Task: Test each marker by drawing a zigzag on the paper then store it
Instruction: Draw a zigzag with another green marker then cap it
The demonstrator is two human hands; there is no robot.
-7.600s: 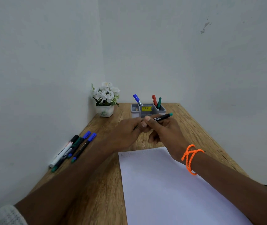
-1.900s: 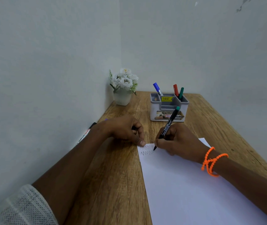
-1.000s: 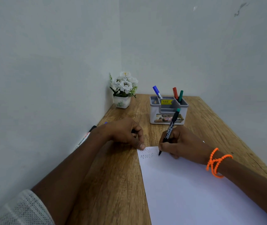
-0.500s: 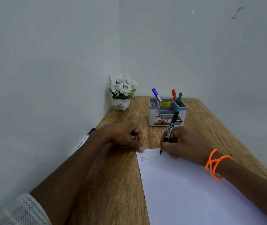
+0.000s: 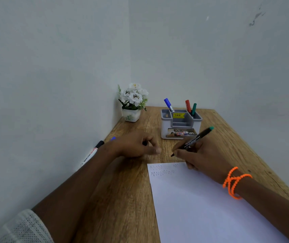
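My right hand (image 5: 201, 155) grips a black marker (image 5: 193, 140) with a green end. Its tip is lifted off the white paper (image 5: 201, 199) and points left toward my left hand (image 5: 133, 145). My left hand rests on the table just left of the tip, fingers curled round a small dark cap (image 5: 144, 143) that is mostly hidden. Two rows of faint zigzags (image 5: 161, 170) run along the paper's top edge. The grey organizer (image 5: 180, 127) behind my hands holds a blue marker (image 5: 168, 104), a red marker (image 5: 188, 105) and a green marker (image 5: 194, 107).
A white marker with a black cap (image 5: 92, 153) and a blue-capped one (image 5: 113, 138) lie by the left wall, partly hidden behind my left arm. A small pot of white flowers (image 5: 133, 102) stands in the back corner. Walls close the table's left and far sides.
My right hand has raised the marker off the paper and tilted it flatter, its tip now past the paper's top edge near my left hand. A second zigzag row is on the paper.
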